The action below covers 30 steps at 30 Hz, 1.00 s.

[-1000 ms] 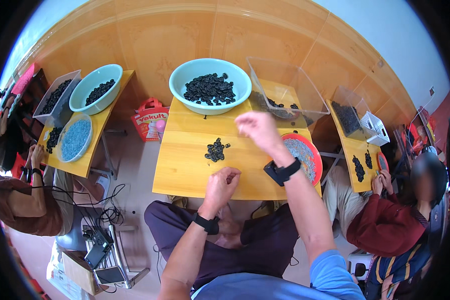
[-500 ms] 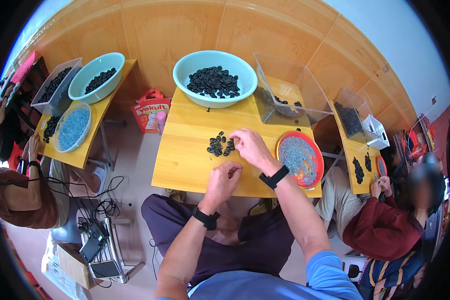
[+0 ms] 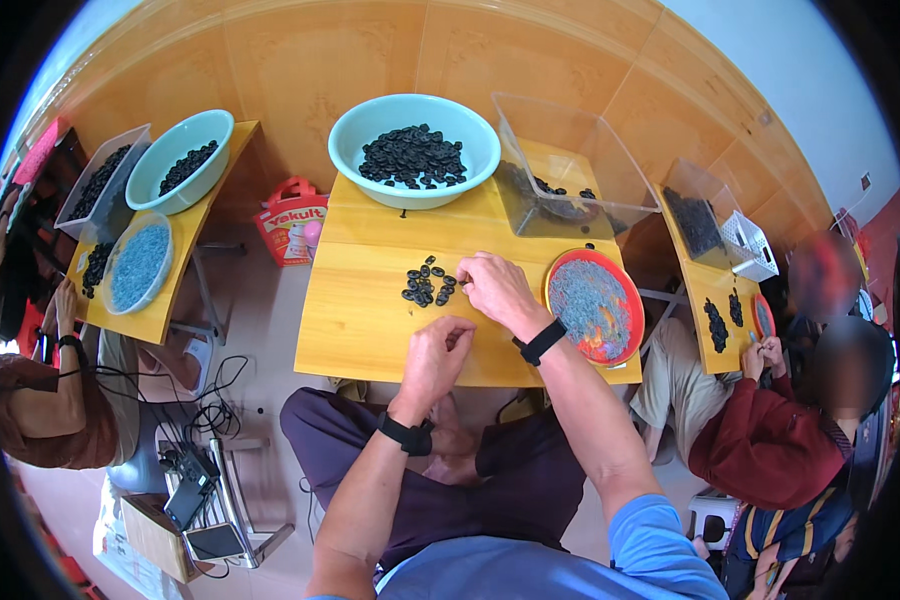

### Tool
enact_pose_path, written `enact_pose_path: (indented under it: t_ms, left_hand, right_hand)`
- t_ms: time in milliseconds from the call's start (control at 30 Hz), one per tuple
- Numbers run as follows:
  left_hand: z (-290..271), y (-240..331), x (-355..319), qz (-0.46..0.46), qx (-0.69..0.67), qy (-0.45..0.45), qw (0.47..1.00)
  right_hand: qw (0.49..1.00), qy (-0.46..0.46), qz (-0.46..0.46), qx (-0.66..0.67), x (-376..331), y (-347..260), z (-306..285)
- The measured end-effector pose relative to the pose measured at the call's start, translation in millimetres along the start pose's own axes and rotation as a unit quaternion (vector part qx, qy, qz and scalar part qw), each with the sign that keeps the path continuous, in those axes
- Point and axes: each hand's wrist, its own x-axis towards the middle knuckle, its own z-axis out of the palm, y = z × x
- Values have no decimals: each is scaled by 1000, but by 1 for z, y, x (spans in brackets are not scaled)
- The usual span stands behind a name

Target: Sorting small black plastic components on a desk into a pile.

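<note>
Several small, oval, glossy black pieces [image 3: 425, 291] lie in a loose cluster on the yellow wooden table [image 3: 360, 335]. My right hand [image 3: 498, 292] is at the right edge of this cluster, its thumb and fingertips pinched together close to the nearest pieces. Whatever sits in that pinch is too small to make out. Nearer to me, my left hand [image 3: 437, 356] hovers by the table's front edge with curled fingers and thumb pressed together; its contents are hidden. To the right of my right hand stands a round red dish [image 3: 638, 318] filled with fine blue-grey bits.
A pale turquoise basin [image 3: 342, 150] of black pieces stands at the table's back, beside a clear plastic bin [image 3: 610, 165]. People sit at side tables on the left [image 3: 145, 325] and right [image 3: 720, 358]. Cables [image 3: 215, 405] hang at lower left.
The whole view has shifted slightly, so the table appears a little further left and up. My hands keep nearly the same pose. Another person has come into view at the far right.
</note>
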Motion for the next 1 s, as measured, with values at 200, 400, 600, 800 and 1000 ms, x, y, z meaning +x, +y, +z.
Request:
enact_pose_path:
  t_ms: [200,400,600,800,1000]
  left_hand:
    - [0,2,0,-24,-8,13,1000]
    - [7,-16,6,-46,-184,54,980]
    - [-1,-21,5,-50,-168,42,984]
    - [2,-16,4,-63,-184,15,981]
    - [-1,-21,3,-36,-181,-11,983]
  right_hand:
    - [996,54,-5,72,-11,2,2]
    - [951,115,44,284,-60,-13,10]
    - [930,161,89,317,-85,-25,25]
    - [834,117,155,517,-93,-16,26]
    - [774,80,168,606,-96,-15,22]
